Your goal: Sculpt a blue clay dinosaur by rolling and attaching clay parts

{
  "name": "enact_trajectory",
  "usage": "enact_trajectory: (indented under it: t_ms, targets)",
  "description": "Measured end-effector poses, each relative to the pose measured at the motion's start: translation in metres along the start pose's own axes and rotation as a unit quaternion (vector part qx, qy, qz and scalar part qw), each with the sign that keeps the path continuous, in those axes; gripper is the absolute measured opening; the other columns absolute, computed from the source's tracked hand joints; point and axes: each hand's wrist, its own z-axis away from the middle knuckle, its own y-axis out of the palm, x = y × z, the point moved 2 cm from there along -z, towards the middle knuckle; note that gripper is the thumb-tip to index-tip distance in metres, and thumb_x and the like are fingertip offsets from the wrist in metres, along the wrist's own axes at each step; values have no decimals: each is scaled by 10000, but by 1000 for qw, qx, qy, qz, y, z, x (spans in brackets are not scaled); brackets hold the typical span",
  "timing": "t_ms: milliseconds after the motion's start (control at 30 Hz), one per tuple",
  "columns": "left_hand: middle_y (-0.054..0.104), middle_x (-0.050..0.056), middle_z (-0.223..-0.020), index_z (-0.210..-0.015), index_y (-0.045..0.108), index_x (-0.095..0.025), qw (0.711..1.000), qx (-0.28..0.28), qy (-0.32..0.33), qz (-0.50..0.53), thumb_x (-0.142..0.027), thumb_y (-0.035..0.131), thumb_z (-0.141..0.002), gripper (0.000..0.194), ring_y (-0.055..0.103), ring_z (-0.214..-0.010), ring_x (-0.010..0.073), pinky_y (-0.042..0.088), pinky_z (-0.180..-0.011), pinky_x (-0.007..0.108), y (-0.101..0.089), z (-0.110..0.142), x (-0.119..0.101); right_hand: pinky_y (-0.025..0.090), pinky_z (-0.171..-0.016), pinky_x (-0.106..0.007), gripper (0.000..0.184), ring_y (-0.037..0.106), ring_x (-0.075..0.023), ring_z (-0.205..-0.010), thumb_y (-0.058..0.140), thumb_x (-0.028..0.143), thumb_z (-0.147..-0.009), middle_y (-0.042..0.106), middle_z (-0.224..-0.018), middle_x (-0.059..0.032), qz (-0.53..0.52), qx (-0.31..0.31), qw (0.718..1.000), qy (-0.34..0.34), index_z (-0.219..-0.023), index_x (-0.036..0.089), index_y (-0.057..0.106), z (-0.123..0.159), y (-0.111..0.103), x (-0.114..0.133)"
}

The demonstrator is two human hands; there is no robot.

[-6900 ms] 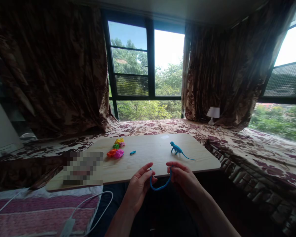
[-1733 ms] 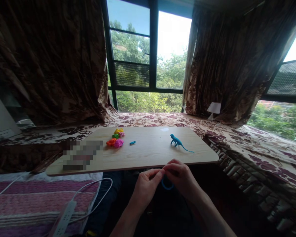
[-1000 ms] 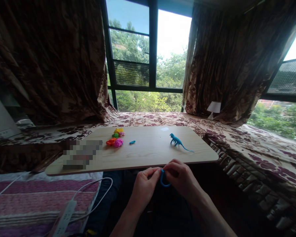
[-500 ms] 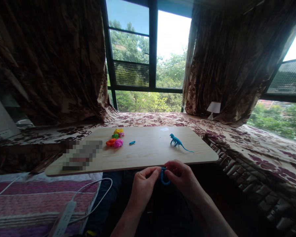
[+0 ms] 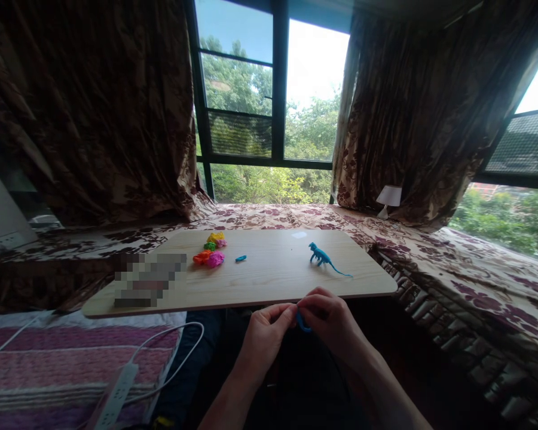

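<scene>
A thin, curved strip of blue modelling clay (image 5: 303, 323) hangs from the pinched fingers of my right hand (image 5: 329, 316), just off the table's near edge. My left hand (image 5: 269, 325) is closed in a pinch at the strip's upper end, its fingertips meeting those of the right. The clay between the fingertips is mostly hidden. Beyond my hands, a blue clay dinosaur (image 5: 321, 257) with a long tail stands on the wooden table (image 5: 273, 280). A small blue clay piece (image 5: 241, 258) lies to its left.
Soft lumps of orange clay (image 5: 201, 257), magenta clay (image 5: 216, 258), green clay (image 5: 210, 245) and yellow clay (image 5: 216, 237) sit at the table's left. A blurred-out rectangular object (image 5: 150, 280) lies nearer. A power strip (image 5: 116, 391) with a white cable rests at lower left.
The blue strip's loop, open between both hands before, now shows less and hangs closer to my right hand. My fingertips have drawn together. The things on the table stay put.
</scene>
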Motion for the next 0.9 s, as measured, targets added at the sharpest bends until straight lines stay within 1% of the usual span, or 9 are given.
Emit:
enact_trajectory:
  t_ms: [133,233,333,400,467,533,633,767,900]
  targets:
    - [693,24,-780,-956,694,-180,1000,5,-1,-1,-419,551,-766,337,594,-763,171,450,-739,263,-1,0,0,437,-610,-222,117,559,-124,-712,557,211,-804,587,-803,-17,17,16,1000,-17,-825,211,672,-1,-1,4]
    - [702,40,-803,-963,692,-165,1000,-10,0,27,-408,583,-741,347,608,-778,188,464,-745,277,-2,0,0,451,-636,-229,158,575,-133,-744,523,242,-833,608,-846,-25,1,10,1000,-9,-897,210,664,-2,-3,5]
    - [704,51,-808,-975,688,-156,998,-40,7,50,-397,604,-727,356,609,-798,196,467,-757,282,-2,0,-1,469,-677,-247,190,592,-145,-770,515,286,-840,632,-883,-25,-19,-14,999,31,-971,214,632,0,-4,1]
    - [701,50,-778,-972,689,-156,997,-56,8,55,-399,608,-724,356,606,-787,192,465,-758,281,-2,0,0,480,-676,-257,193,601,-152,-753,545,305,-819,646,-860,-20,-38,-14,997,65,-972,212,617,1,-2,-4]
    - [698,51,-784,-971,690,-158,996,-50,0,74,-402,607,-724,357,603,-804,194,466,-767,283,-1,0,1,485,-661,-259,171,603,-153,-727,568,295,-798,651,-820,-15,-62,-3,995,81,-937,205,612,3,1,-7]
    - [697,55,-805,-959,694,-159,995,-29,-15,90,-411,598,-731,354,600,-823,196,467,-770,285,1,1,2,477,-637,-248,118,591,-144,-699,557,266,-799,638,-782,-8,-72,3,995,74,-877,199,616,3,3,-7]
    - [693,54,-817,-948,696,-161,996,-7,-29,83,-427,576,-747,354,597,-810,186,465,-762,284,1,1,4,452,-617,-231,93,563,-127,-687,530,224,-808,600,-758,2,-52,-8,997,48,-813,199,620,1,1,-4]
    - [685,46,-784,-962,683,-162,998,5,-23,61,-408,606,-729,348,596,-780,173,457,-758,279,-1,0,5,424,-605,-226,77,534,-118,-681,552,196,-790,576,-768,7,-14,-13,1000,23,-800,210,627,0,-3,1]
    - [682,40,-764,-859,688,-155,997,-3,-31,70,-388,647,-689,291,587,-724,144,449,-707,241,0,1,5,418,-603,-227,78,536,-119,-684,556,189,-788,575,-776,1,-3,-10,1000,10,-806,209,629,1,-3,0]
